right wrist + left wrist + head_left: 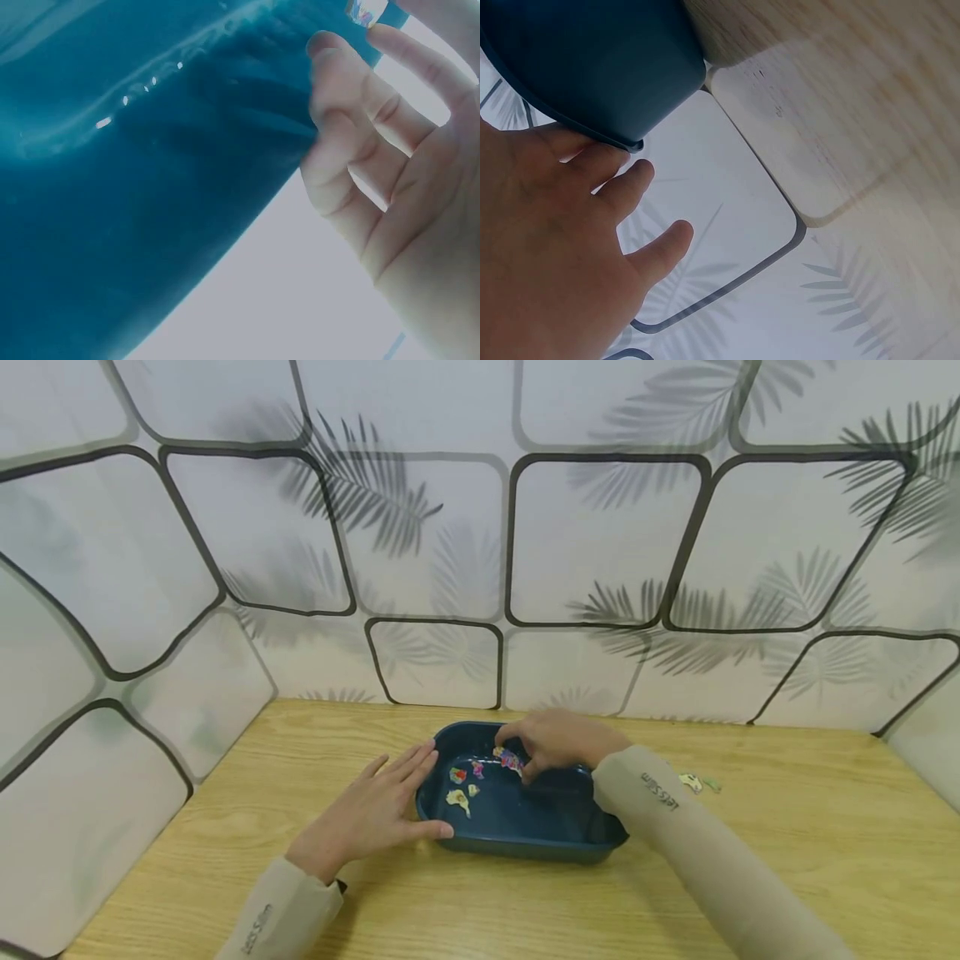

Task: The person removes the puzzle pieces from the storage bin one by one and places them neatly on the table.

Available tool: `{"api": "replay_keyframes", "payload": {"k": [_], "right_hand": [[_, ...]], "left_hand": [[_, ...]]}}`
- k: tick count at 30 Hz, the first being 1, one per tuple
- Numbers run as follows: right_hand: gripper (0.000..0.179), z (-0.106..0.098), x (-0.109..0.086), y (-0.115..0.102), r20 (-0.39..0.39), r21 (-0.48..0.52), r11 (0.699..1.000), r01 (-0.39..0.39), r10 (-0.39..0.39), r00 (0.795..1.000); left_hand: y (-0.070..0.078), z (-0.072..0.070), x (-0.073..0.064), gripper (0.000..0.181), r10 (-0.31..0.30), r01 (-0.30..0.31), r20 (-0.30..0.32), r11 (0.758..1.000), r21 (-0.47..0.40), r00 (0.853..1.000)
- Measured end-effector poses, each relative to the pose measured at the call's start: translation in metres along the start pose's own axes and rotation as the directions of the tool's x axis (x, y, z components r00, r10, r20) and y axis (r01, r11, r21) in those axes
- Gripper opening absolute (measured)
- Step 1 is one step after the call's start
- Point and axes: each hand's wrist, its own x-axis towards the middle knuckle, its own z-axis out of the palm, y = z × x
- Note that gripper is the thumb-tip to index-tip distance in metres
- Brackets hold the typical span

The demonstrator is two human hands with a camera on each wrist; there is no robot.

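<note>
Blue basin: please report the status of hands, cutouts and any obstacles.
Left hand touching blue basin at left. Right hand pinching colorful cutout inside. Four other cutouts in left end. No obstacle visible.

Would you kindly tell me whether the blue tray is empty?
Not empty: the head view shows small cutouts inside the blue tray.

Beige sleeves (720, 868), dark lettering (660, 791) near both cuffs (613, 777), black piece (342, 887) at left cuff

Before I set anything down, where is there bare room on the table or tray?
The table is bare left of the left hand and between the sleeves, before the tray. The tray's near middle floor is bare too. Crowded: the tray's left end, with small cutouts, and its far side, under the right hand.
</note>
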Motion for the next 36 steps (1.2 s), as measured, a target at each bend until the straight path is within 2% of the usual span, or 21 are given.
{"api": "replay_keyframes", "payload": {"k": [13,30,36], "right_hand": [[0.055,-0.014,-0.01,-0.002,-0.012,0.044,0.999,-0.007,0.007,1.0],[0.057,-0.027,-0.022,0.003,-0.009,-0.024,0.999,-0.024,0.024,1.0],[0.058,-0.031,-0.027,0.007,-0.002,-0.021,0.999,-0.036,0.036,0.999]], "left_hand": [[0.0,0.0,-0.001,0.099,0.0,0.0,-0.001,1.0,0.005,1.0],[0.001,0.0,-0.001,0.099,-0.012,0.012,0.003,1.0,-0.009,1.0],[0.001,0.0,-0.001,0.099,-0.01,0.01,-0.001,1.0,0.008,1.0]]}}
